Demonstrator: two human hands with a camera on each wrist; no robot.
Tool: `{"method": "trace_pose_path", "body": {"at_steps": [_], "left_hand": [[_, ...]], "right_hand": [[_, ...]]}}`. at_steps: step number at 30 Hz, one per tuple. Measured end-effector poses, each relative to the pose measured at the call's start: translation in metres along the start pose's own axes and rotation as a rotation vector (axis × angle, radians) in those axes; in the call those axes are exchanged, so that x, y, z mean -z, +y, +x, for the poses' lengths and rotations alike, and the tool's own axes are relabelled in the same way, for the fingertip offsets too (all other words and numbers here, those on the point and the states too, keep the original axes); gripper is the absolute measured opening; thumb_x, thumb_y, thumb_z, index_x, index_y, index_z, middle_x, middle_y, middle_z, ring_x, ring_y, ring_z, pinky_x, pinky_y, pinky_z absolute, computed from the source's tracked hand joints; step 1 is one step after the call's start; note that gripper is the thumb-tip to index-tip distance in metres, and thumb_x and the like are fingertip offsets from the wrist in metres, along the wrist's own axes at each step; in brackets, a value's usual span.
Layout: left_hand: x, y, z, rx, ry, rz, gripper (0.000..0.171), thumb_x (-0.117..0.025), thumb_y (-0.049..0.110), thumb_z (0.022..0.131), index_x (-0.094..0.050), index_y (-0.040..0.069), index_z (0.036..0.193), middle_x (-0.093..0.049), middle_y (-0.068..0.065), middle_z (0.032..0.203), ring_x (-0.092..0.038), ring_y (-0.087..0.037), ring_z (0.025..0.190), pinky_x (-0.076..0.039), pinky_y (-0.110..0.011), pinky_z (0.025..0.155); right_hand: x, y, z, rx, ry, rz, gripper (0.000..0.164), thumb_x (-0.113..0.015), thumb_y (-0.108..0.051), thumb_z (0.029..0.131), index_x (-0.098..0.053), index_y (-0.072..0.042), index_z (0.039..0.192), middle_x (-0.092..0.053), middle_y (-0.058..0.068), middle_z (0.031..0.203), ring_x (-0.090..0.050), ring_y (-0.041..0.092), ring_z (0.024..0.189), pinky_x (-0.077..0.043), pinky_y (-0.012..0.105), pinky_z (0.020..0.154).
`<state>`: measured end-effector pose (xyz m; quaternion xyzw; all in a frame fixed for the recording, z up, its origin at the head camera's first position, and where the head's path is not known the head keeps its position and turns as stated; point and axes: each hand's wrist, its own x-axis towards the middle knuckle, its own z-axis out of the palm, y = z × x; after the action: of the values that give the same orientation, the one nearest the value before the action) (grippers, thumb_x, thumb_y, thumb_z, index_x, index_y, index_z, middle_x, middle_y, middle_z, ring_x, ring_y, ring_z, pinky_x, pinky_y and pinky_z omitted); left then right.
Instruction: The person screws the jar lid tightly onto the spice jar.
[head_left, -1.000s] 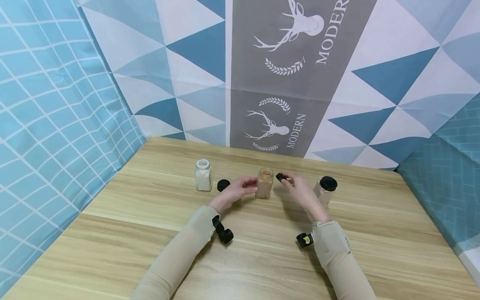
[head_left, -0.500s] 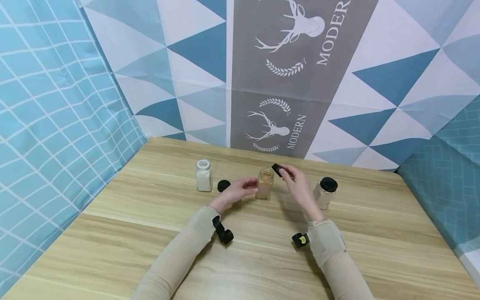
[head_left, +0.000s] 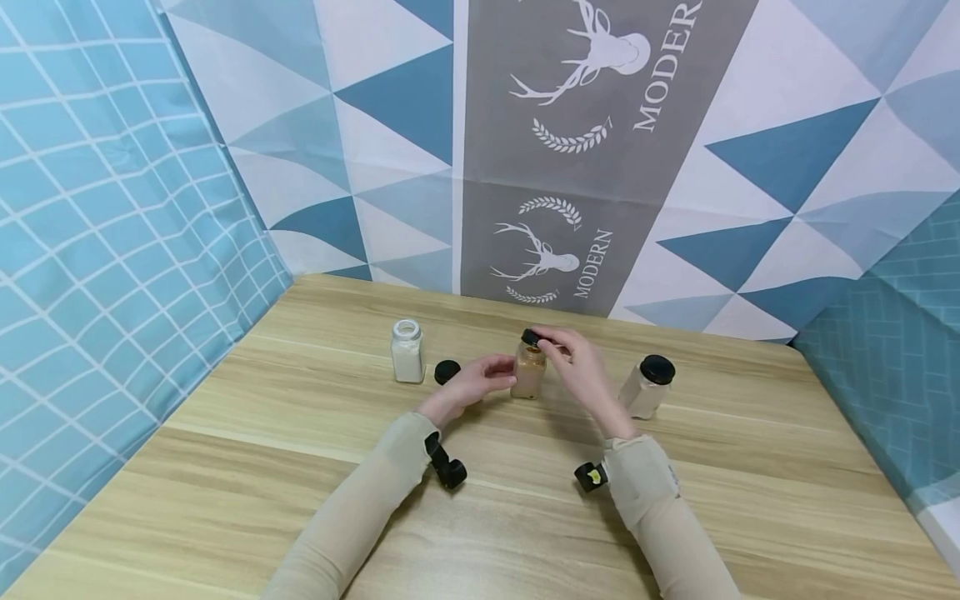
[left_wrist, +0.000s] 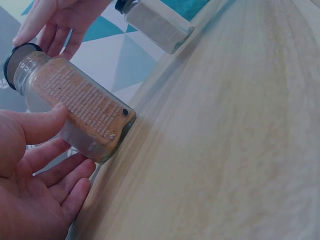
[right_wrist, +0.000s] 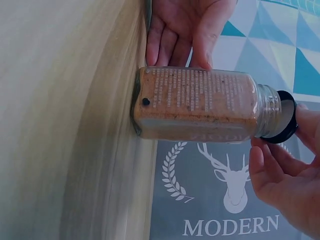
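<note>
A square glass jar of orange-brown powder (head_left: 528, 379) stands upright on the table. My left hand (head_left: 472, 382) steadies it from the left, its thumb on the printed side (left_wrist: 82, 100) and its fingers behind. With thumb and fingertips, my right hand (head_left: 581, 367) pinches a black lid (head_left: 531, 337) at the jar's mouth. In the right wrist view this lid (right_wrist: 289, 120) sits tilted over the threaded neck (right_wrist: 269, 111), with a gap on one side.
Left of the hands stands an uncapped jar of white powder (head_left: 407, 357), with a second black lid (head_left: 447, 370) lying beside it. To the right is a jar of pale contents (head_left: 645, 392) under a black cap. A patterned cloth (head_left: 540, 150) hangs behind the wooden table (head_left: 517, 525).
My right hand has carried the black lid leftward, from beside the jar onto its mouth. My left hand and the jar have stayed in place.
</note>
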<state>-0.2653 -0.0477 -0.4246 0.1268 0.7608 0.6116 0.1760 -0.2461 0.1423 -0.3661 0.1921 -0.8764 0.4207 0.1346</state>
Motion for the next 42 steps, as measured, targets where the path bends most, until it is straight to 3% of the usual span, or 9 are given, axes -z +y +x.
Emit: {"method": "trace_pose_path", "body": {"at_steps": [6,12,22,26,35,42], "left_hand": [[-0.0004,-0.0004,0.0002,0.0,0.002,-0.009,0.046,-0.059,0.018,0.088,-0.047,0.006,0.131,-0.051,-0.012,0.129,-0.047,-0.026,0.12,-0.035,-0.04,0.102],[0.0001,-0.0013,0.0014,0.003,0.001,-0.01,0.046,-0.06,0.018,0.087,-0.047,0.006,0.13,-0.052,-0.013,0.129,-0.047,-0.027,0.12,-0.035,-0.041,0.102],[-0.0001,-0.0026,0.0023,0.013,-0.01,-0.013,0.048,-0.059,0.017,0.088,-0.044,0.005,0.133,-0.049,-0.015,0.132,-0.045,-0.029,0.122,-0.033,-0.042,0.103],[-0.0004,-0.0021,0.0026,0.013,0.004,-0.005,0.047,-0.06,0.018,0.088,-0.046,0.007,0.131,-0.051,-0.013,0.13,-0.047,-0.027,0.12,-0.035,-0.04,0.103],[-0.0013,-0.0002,0.0023,0.004,0.0,-0.008,0.045,-0.06,0.016,0.088,-0.047,0.007,0.13,-0.053,-0.011,0.128,-0.048,-0.025,0.119,-0.037,-0.037,0.101],[0.0004,0.0004,0.0015,0.005,0.0,0.007,0.046,-0.06,0.017,0.088,-0.047,0.007,0.131,-0.052,-0.012,0.129,-0.047,-0.026,0.119,-0.036,-0.039,0.101]], "right_hand": [[-0.0026,-0.0019,-0.0009,0.02,-0.041,-0.063,0.029,-0.053,-0.025,0.092,-0.061,-0.016,0.119,-0.057,0.009,0.124,-0.058,0.023,0.101,-0.049,0.039,0.083],[-0.0041,-0.0025,-0.0031,0.062,-0.055,-0.121,0.03,-0.054,-0.025,0.091,-0.061,-0.016,0.119,-0.053,0.009,0.128,-0.047,0.026,0.118,-0.045,0.044,0.089],[-0.005,0.0009,-0.005,0.075,-0.054,-0.064,0.03,-0.056,-0.023,0.09,-0.06,-0.016,0.119,-0.053,0.008,0.128,-0.046,0.025,0.12,-0.04,0.044,0.097],[-0.0035,0.0018,-0.0053,0.09,-0.073,-0.042,0.031,-0.056,-0.019,0.091,-0.059,-0.013,0.121,-0.05,0.008,0.132,-0.05,0.027,0.116,-0.043,0.043,0.094],[0.002,0.0023,-0.0069,0.077,-0.114,-0.059,0.033,-0.051,-0.011,0.092,-0.055,-0.014,0.125,-0.048,0.008,0.134,-0.043,0.028,0.124,-0.037,0.046,0.099],[0.0016,0.0014,-0.0053,0.094,-0.102,-0.069,0.032,-0.052,-0.011,0.092,-0.057,-0.013,0.124,-0.051,0.01,0.129,-0.045,0.027,0.121,-0.035,0.046,0.101]]}}
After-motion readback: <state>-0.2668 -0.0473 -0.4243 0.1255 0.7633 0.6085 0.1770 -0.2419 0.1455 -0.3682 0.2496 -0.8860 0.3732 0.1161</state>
